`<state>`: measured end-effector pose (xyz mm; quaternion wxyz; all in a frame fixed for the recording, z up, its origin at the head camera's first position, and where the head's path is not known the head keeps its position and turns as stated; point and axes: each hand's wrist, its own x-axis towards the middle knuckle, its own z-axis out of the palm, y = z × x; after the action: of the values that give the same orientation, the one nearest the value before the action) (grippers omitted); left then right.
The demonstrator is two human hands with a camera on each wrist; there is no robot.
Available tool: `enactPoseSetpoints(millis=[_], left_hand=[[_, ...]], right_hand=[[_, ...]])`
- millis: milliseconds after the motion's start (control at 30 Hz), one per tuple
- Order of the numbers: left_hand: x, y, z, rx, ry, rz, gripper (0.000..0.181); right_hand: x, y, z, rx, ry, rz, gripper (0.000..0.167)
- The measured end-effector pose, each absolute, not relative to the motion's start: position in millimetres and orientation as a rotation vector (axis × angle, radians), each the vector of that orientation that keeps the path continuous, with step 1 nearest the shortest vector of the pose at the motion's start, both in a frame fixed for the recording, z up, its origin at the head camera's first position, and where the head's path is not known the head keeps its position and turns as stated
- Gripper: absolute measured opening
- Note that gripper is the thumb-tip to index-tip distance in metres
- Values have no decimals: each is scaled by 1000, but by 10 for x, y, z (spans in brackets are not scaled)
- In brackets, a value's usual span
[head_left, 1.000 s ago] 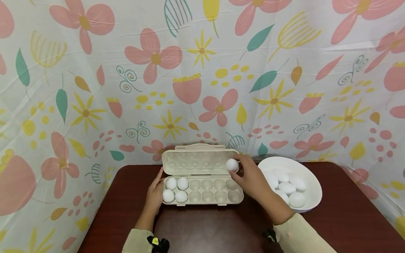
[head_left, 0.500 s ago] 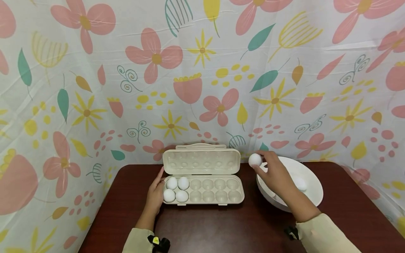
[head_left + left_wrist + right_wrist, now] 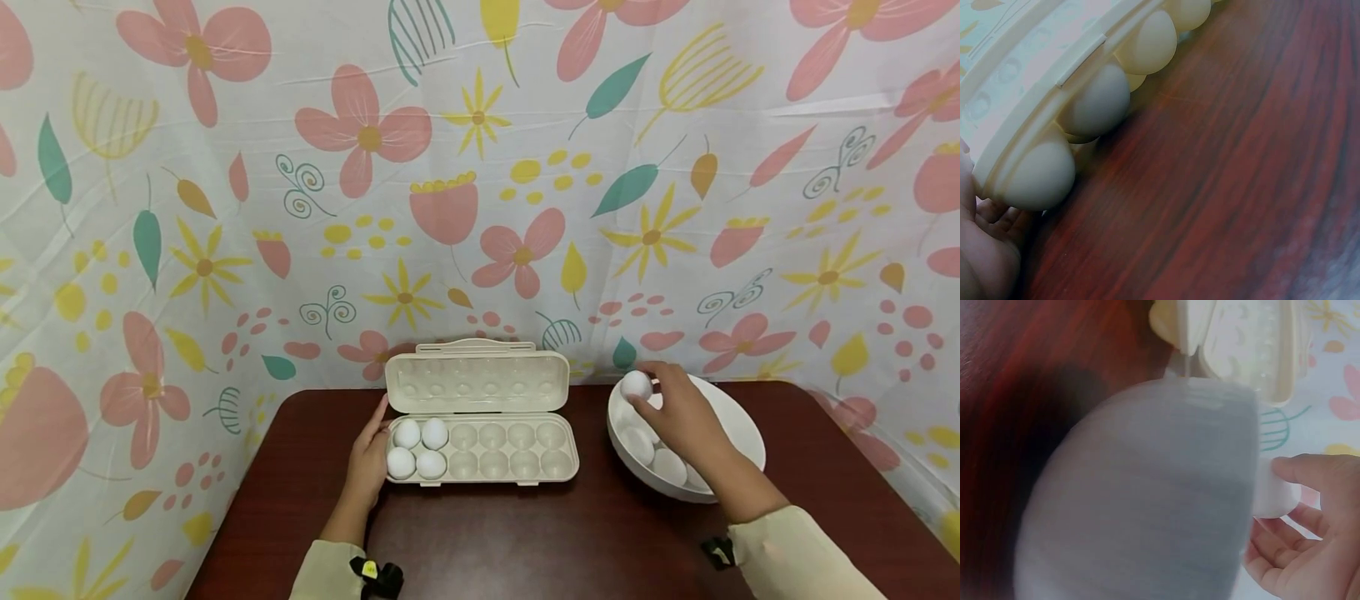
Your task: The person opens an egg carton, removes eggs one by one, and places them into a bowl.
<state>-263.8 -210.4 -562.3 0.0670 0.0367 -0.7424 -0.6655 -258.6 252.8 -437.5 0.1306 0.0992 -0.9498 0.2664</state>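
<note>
My right hand [image 3: 686,417] pinches a white egg [image 3: 636,386] between thumb and fingertips at the back left of a white bowl [image 3: 746,421]. Several more eggs [image 3: 669,467] lie in the bowl, partly hidden by this hand. In the right wrist view the held egg [image 3: 1275,494] shows beside the bowl's rim, and the bowl wall [image 3: 1141,494] blocks much of the scene. At the left end of an open cream egg carton [image 3: 506,450], my left hand [image 3: 367,467] holds the edge, with fingers bent below the rim [image 3: 1000,215]. Eggs [image 3: 431,464] fill the carton's two leftmost columns.
The carton's raised lid [image 3: 476,383] leans back near a floral cloth [image 3: 480,208] hanging behind the table. Dark brown tabletop [image 3: 487,542] lies in front of the carton and between it and the bowl. Black wrist straps [image 3: 378,577] sit at the cuffs.
My right hand has carried the egg rightward from beside the carton lid to the bowl, lowering it slightly over the last half second. The left hand and the carton stay where they were.
</note>
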Motion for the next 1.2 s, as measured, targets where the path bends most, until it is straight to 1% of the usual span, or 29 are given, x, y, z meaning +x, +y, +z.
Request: enactPoseSetpoints(millis=[300, 467, 1200], left_hand=[[-2649, -2107, -5635, 123, -2253, -1998, 53], [-2651, -2101, -5640, 124, -2255, -1993, 54], [-2636, -2105, -5603, 130, -2249, -1995, 55]], right_hand=[[-2677, 2632, -4542, 320, -2837, 708, 45], [-2716, 2655, -4630, 335, -2882, 654, 45], [-2777, 2595, -4683, 345, -2949, 608, 46]])
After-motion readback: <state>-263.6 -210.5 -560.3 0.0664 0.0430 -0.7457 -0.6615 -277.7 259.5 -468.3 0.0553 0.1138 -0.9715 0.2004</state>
